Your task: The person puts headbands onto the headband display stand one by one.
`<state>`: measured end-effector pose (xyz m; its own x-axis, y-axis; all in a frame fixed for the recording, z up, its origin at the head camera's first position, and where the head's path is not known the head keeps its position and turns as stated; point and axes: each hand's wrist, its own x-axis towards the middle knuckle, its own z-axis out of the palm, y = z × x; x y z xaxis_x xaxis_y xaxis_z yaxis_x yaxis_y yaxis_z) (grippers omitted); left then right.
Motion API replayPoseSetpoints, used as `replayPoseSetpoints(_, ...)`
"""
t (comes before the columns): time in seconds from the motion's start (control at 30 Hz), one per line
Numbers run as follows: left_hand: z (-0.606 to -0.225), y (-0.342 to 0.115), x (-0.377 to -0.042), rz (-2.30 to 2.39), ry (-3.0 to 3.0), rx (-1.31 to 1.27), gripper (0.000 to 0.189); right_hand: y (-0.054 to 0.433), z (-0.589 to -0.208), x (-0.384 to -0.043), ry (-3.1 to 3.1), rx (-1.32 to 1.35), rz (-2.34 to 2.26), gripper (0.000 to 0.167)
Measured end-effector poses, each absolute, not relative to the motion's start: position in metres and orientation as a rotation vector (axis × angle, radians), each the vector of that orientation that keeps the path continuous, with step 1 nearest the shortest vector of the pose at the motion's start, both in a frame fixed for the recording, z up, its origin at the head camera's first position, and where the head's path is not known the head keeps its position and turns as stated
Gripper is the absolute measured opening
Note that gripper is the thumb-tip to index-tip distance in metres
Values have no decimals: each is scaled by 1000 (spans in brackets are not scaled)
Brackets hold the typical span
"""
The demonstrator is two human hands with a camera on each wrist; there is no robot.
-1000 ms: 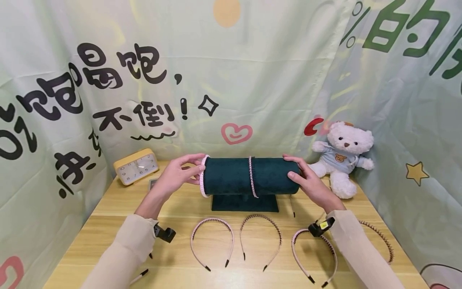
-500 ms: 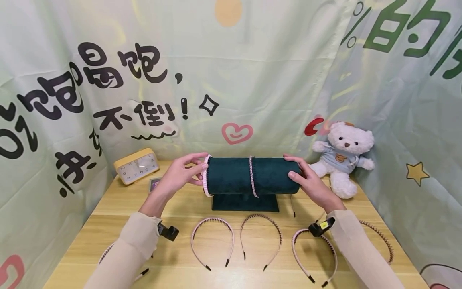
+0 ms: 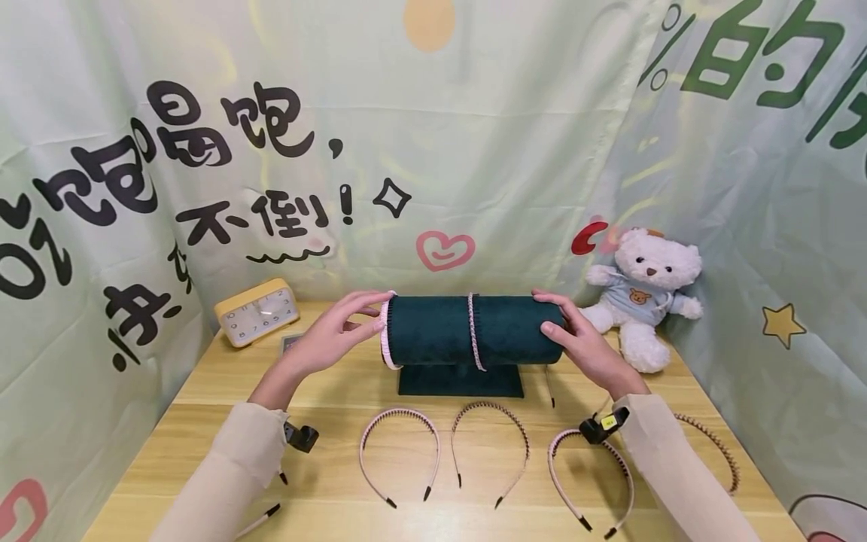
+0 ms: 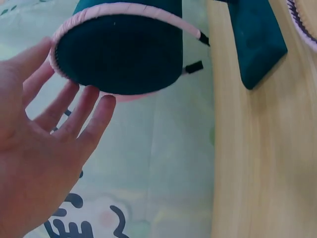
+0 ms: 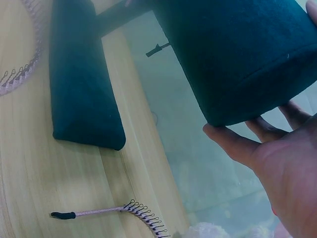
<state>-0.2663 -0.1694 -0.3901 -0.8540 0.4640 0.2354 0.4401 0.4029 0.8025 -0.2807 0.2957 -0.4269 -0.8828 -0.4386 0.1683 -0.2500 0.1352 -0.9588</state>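
A dark green velvet headband stand (image 3: 433, 327) with a horizontal roll stands on the table. Around the roll's left end sits a pale pink headband (image 3: 386, 331), its black tips showing in the left wrist view. My left hand (image 3: 325, 339) touches that end with nearly straight, spread fingers, the fingertips (image 4: 106, 103) along its lower rim. A thin braided pink headband (image 3: 473, 331) encircles the roll right of centre. My right hand (image 3: 589, 342) holds the roll's right end, thumb in front and fingers over the top and behind.
On the wooden table (image 3: 325, 467) lie several more headbands, including a pink one (image 3: 361, 440), a braided one (image 3: 489, 404) and another pink one (image 3: 552, 452). A yellow clock (image 3: 257, 312) stands back left, a white teddy bear (image 3: 650, 293) back right. Printed curtains enclose the table.
The pink headband has shifted slightly right onto the roll's left end. My left hand's fingers have loosened from it and the hand has drawn a little left. My right hand stays put.
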Motion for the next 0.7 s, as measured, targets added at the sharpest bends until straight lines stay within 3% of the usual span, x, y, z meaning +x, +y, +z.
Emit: replayPoseSetpoints(0.7,-391,-158,-275,1305,2753,947,53,297,-428,-282,2258,-710,-1850,50)
